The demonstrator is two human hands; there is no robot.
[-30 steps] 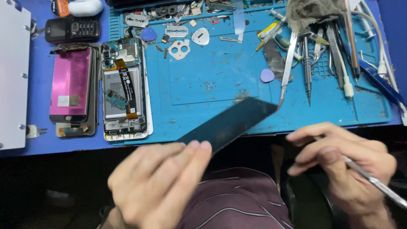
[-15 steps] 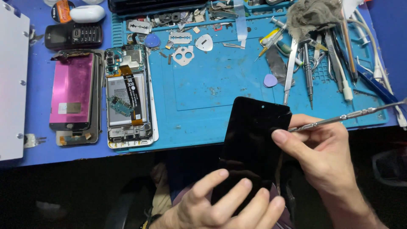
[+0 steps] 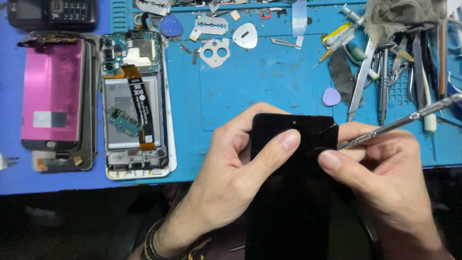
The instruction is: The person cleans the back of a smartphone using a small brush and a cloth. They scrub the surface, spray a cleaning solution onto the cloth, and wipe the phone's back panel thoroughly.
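Where the blue work mat (image 3: 269, 82) fills most of the view, it carries nearly everything else, reaching from the left edge to the cluttered tool pile at the right. Next in size is the black phone screen panel (image 3: 293, 192), held upright over the person's lap, just in front of the mat's near edge, its top edge overlapping the mat. Both hands grip it. The left hand (image 3: 231, 178) wraps the panel's left side, thumb pressed flat across the glass near the top and fingers curled behind. The right hand (image 3: 385, 178) pinches the panel's upper right corner with its thumb on the front, and the same hand also grips a slim metal pry tool (image 3: 409, 118), whose shaft runs up and to the right while its tip meets the panel at that corner.

On the left part of the mat lies an opened smartphone (image 3: 134, 101), back off, with battery, circuit board and a black flex ribbon exposed. Just beside it, further left, rests a pink display assembly (image 3: 50, 91) stacked on a frame. A dark keypad phone (image 3: 50, 12) sits above that at the top edge. At the right, tweezers (image 3: 361, 82) and other metal tools lie in a heap under a grey rag (image 3: 404, 17). Smaller still: a metal camera bracket (image 3: 214, 52), a blue plectrum (image 3: 169, 26) and a lilac plectrum (image 3: 331, 97).
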